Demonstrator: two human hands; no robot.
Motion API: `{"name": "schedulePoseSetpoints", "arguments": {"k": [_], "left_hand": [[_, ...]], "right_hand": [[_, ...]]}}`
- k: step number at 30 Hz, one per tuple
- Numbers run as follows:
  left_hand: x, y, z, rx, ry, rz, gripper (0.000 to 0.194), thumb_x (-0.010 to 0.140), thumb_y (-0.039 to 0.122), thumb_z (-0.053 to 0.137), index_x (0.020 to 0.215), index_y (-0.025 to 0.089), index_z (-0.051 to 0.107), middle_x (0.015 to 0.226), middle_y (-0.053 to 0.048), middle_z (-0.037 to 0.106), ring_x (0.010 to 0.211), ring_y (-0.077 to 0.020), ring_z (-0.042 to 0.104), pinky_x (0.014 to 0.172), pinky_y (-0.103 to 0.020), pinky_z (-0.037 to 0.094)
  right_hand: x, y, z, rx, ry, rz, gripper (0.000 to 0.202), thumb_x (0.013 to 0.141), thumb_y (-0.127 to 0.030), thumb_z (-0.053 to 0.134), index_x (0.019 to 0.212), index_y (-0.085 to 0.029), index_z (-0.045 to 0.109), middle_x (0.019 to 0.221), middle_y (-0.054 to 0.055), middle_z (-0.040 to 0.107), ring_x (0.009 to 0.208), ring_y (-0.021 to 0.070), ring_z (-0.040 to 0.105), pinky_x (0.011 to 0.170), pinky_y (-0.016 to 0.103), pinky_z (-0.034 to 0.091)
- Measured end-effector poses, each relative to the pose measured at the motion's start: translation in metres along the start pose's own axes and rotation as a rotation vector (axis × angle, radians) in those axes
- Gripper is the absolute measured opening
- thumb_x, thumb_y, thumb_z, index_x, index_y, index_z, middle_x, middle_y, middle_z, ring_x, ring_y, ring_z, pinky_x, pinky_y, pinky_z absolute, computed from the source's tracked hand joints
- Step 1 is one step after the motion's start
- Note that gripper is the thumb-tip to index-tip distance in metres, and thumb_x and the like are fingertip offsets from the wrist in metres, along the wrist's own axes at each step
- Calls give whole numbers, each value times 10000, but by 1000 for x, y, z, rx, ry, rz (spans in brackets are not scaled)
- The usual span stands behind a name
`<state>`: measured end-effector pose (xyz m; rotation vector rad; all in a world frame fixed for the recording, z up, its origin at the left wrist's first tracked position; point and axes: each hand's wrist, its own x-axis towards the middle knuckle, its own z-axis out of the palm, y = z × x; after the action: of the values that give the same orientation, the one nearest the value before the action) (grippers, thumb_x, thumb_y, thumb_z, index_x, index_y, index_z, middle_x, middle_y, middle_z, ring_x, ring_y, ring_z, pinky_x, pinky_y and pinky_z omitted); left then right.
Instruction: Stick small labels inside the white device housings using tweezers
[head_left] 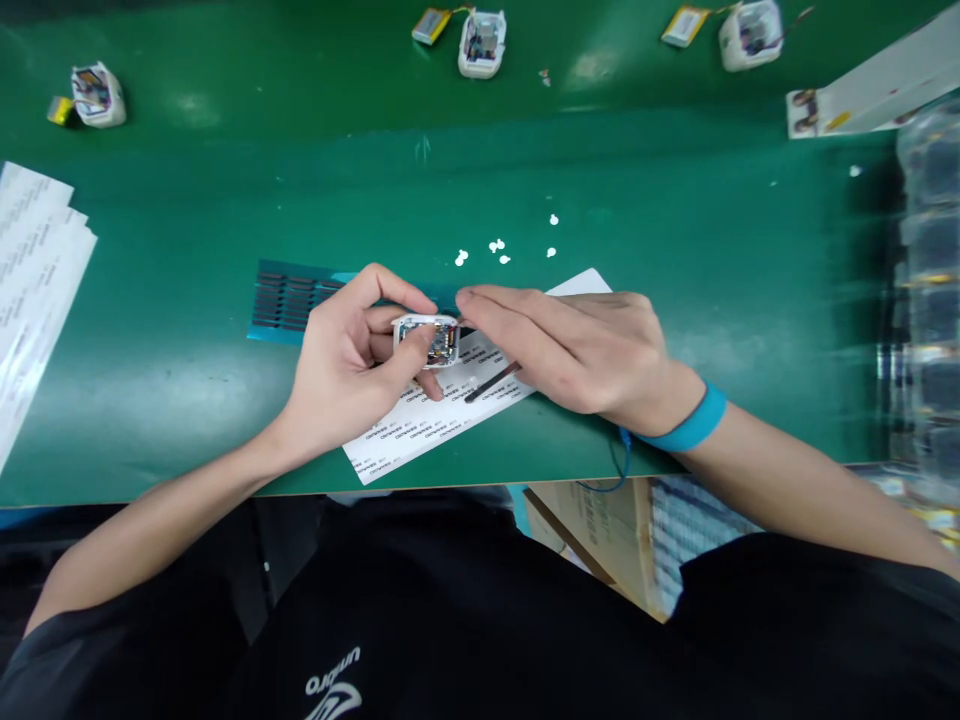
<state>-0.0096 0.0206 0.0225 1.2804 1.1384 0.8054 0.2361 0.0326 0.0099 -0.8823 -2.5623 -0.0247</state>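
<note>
My left hand point(352, 355) grips a small white plastic housing point(401, 345) with an exposed circuit board facing up. The thumb lies across the board, and fingers wrap behind the housing. At the housing's right edge is my right hand point(574, 345), its index finger and thumb region closed together, palm down. What those fingertips pinch, if anything, is hidden. A thin dark stick-like tool point(491, 385) pokes out from under the right hand, above the printed white sheet point(409, 435); whether the hand holds it is unclear. Behind the left hand lies a blue film with rows of black strips point(289, 300).
Several small white stickers point(504, 259) are scattered beyond my hands. Along the far side sit more white housings point(481, 45) with wired yellow-silver batteries point(431, 25). White sheets point(34, 290) are stacked at left. A white box point(877, 80) and clear trays point(934, 280) stand at right.
</note>
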Motion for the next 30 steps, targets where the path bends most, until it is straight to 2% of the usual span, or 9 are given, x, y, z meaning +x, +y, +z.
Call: {"name": "schedulePoseSetpoints", "arguments": {"k": [6, 12, 14, 16, 19, 21, 24, 27, 30], "left_hand": [[-4, -1, 10, 6, -5, 12, 250, 971, 370, 800, 992, 239, 588, 850, -2, 807, 611, -177, 798, 513, -250, 618], [-9, -9, 18, 181, 135, 251, 200, 944, 228, 761, 874, 212, 574, 660, 66, 708, 550, -114, 730, 543, -195, 602], [-8, -12, 17, 172, 153, 306, 190, 950, 190, 732, 853, 211, 570, 645, 71, 691, 529, -101, 711, 516, -180, 573], [-7, -14, 16, 140, 140, 335, 200, 943, 154, 725, 842, 216, 564, 649, 74, 681, 513, -91, 687, 518, -185, 572], [-7, -15, 14, 155, 125, 357, 210, 939, 134, 729, 842, 227, 567, 681, 65, 680, 553, -94, 691, 549, -203, 592], [-7, -15, 13, 225, 122, 406, 191, 939, 129, 732, 854, 225, 590, 719, 55, 700, 603, -101, 716, 578, -208, 605], [-9, -14, 11, 348, 96, 526, 171, 928, 105, 769, 890, 210, 640, 779, 53, 738, 639, -97, 741, 607, -195, 611], [-11, -9, 7, 409, 66, 563, 157, 938, 119, 820, 987, 213, 704, 876, 35, 794, 708, -114, 787, 652, -204, 628], [-11, 0, 3, 408, 34, 498, 156, 975, 202, 838, 1106, 231, 760, 1033, 4, 853, 833, -150, 835, 735, -240, 654]], "right_hand": [[-2, -6, 6, 17, -35, -32, 416, 1077, -91, 509, 1426, -217, 697, 1294, 58, 842, 853, 162, 826, 568, 253, 605], [4, -16, 7, -21, 57, -77, 333, 1086, -44, 447, 1312, -74, 690, 1243, 138, 847, 897, 175, 845, 528, 259, 585], [8, -18, 7, 117, 101, -22, 309, 1102, -58, 463, 1280, -94, 713, 1182, 106, 864, 843, 150, 831, 551, 247, 583], [11, -17, 7, 362, 128, 110, 254, 1113, -122, 538, 1237, -153, 758, 931, 13, 861, 650, 110, 744, 540, 237, 544], [16, -12, 6, 673, 95, 328, 167, 1084, -326, 701, 1099, -210, 820, 566, -89, 606, 455, 81, 470, 474, 259, 399], [18, -8, 4, 810, 14, 420, 223, 1046, -438, 759, 1016, -228, 828, 515, -103, 461, 456, 83, 354, 452, 280, 296], [20, -5, -1, 953, -88, 454, 224, 1017, -451, 793, 958, -236, 819, 526, -103, 418, 475, 86, 287, 455, 293, 245], [20, -6, -6, 924, -47, 449, 191, 990, -422, 832, 938, -240, 812, 525, -106, 385, 485, 88, 268, 474, 302, 256], [24, -5, -7, 906, 21, 477, 292, 1004, -503, 803, 882, -238, 807, 505, -91, 416, 483, 94, 337, 490, 295, 300]]}}
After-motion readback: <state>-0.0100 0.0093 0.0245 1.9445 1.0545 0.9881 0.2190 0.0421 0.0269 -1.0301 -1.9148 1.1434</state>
